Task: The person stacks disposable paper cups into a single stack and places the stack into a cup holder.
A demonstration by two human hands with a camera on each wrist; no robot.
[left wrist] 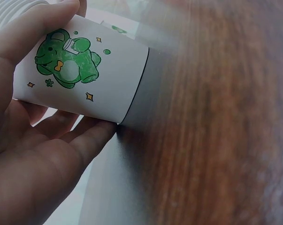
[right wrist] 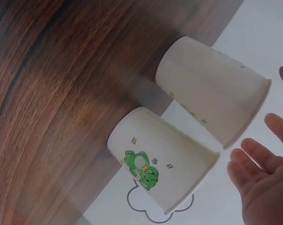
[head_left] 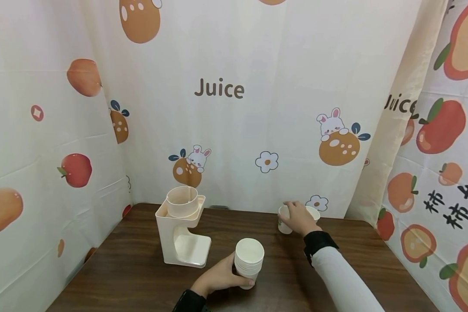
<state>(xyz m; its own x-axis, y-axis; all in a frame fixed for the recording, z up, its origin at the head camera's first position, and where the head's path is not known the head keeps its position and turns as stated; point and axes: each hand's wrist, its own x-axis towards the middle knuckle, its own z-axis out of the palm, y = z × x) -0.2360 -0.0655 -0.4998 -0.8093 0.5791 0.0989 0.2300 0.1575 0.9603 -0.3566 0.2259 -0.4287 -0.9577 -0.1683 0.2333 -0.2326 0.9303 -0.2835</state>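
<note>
**Q:** How many cups are found standing apart from the stack, and where?

**A:** Two. The nearer cup (right wrist: 211, 89) and the farther cup (right wrist: 162, 157) are set just beside each other at the back of the tabletop (head_left: 113, 260), mouths up, long axes vertical.

**Q:** Which hand is nearer to them?

**A:** The right. The right grip (head_left: 298, 216) is placed above the nearer cup, at rim height; the farther cup is seen just to the right.

**Q:** In what state is it found?

**A:** Wide: thumb and fingers are spread and nothing is held. Contact with the rim cannot be confirmed.

**Q:** And the left?

**A:** The cup stack (head_left: 249, 260) is held by the left grip (head_left: 222, 274), fingers wrapped round its side, mouth up, towards the front. Whether its base is borne by the tabletop cannot be told.

**Q:** What relation is judged decisive?

**A:** The nearer cup lies directly below the right grip, so a downward approach along its upright axis is judged suitable. Disturbance of the farther cup is noted as a risk.
</note>
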